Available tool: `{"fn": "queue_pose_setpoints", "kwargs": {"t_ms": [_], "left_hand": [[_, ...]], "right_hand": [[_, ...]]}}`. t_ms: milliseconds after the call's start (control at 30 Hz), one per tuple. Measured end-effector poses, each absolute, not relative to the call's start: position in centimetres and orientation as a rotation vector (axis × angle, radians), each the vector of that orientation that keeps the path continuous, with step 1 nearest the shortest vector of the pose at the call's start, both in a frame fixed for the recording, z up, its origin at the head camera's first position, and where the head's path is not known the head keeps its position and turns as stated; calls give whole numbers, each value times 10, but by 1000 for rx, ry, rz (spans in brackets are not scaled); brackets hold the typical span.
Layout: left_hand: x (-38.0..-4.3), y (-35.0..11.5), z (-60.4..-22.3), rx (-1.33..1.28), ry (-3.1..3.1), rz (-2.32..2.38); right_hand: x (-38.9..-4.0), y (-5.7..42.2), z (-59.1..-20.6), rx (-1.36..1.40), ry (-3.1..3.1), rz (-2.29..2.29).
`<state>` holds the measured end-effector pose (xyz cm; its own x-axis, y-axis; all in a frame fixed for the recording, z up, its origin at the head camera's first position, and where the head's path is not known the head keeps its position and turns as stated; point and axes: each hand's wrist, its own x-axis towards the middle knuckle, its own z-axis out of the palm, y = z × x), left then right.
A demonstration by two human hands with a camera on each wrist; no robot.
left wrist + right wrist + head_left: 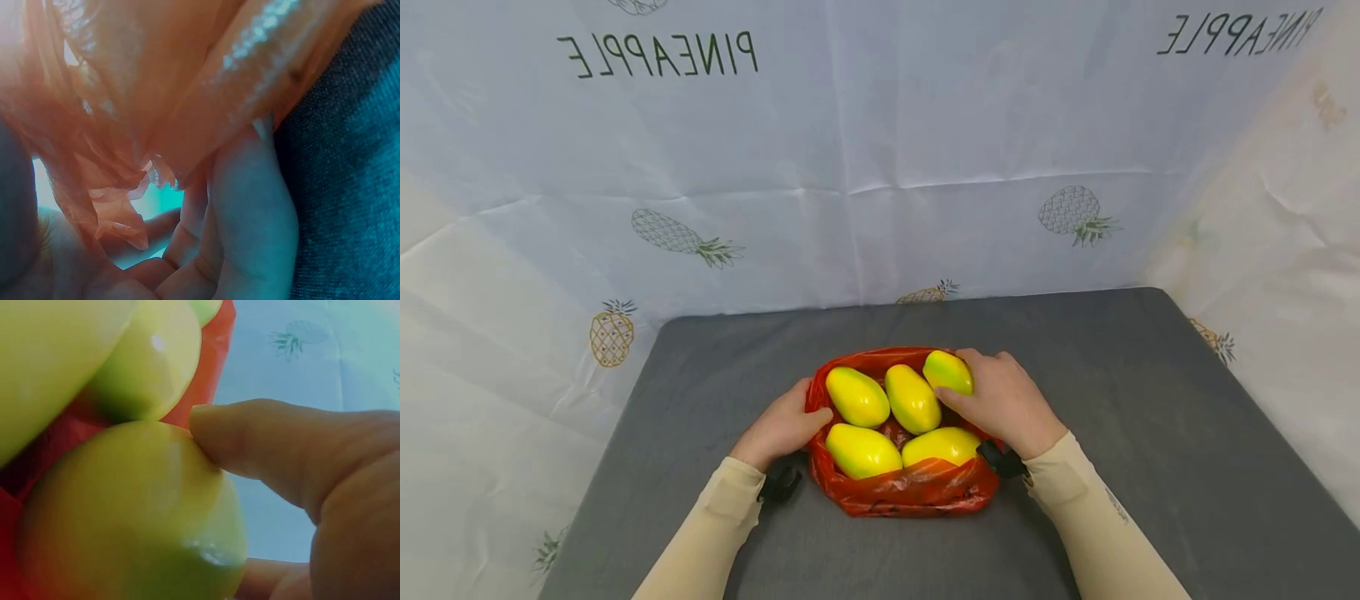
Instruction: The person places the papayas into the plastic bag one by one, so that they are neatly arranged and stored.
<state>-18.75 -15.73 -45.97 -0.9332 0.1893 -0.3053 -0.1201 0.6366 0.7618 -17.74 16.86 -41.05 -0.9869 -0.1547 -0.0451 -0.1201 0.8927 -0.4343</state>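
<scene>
A red plastic bag stands open on the dark grey table, its rim spread around several shiny yellow-green mangoes. At the bag's left side, my left hand grips the rim, with the thumb over the edge. The left wrist view shows the thin plastic gathered against curled fingers. My right hand holds the mango at the bag's far right corner. In the right wrist view the thumb presses this mango, while the other fingers are mostly hidden behind it.
Grey cloth covers the table, which reaches well past the bag on both sides. Behind it hangs a pale curtain printed with pineapples and reversed lettering. A black strap on the right wrist overlaps the bag's right edge.
</scene>
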Motion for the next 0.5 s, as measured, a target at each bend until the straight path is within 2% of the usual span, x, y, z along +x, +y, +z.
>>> {"fn": "queue_pose_setpoints", "kwargs": {"t_ms": [500], "left_hand": [[-189, -157, -458, 24, 2486, 1178]], "right_hand": [[-182, 175, -413, -246, 2875, -660]]}}
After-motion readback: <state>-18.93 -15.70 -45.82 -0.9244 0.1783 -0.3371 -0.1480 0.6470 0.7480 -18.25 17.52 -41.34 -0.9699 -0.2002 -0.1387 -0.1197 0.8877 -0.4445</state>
